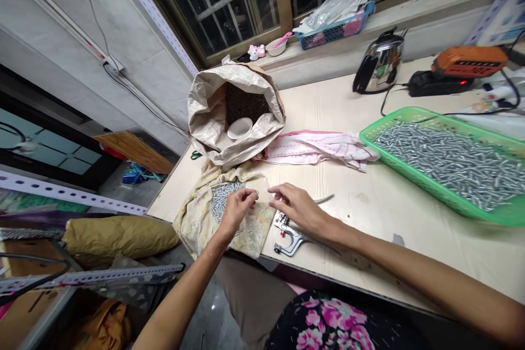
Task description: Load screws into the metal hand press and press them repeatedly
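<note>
My left hand (239,206) is closed in a pinch over a patterned cloth (255,229), with a small shiny metal piece (257,193) at its fingertips. Just beyond that hand lies a pile of small silver metal pins (223,198) on the cloth; their exact kind is too small to tell. To the right, my right hand (296,208) hovers with thumb and forefinger apart and nothing visible between them. Partly hidden beneath it, a silver plier-like hand tool (293,243) with a C-shaped jaw and a red tip lies on the table.
A green basket (441,205) full of similar metal pieces stands on the table (394,202) at right. Behind the cloth sits an open sack (205,104) with dark contents and a white bowl (240,128). A pink-white towel (315,149), kettle (381,63) and orange battery (470,61) are farther back.
</note>
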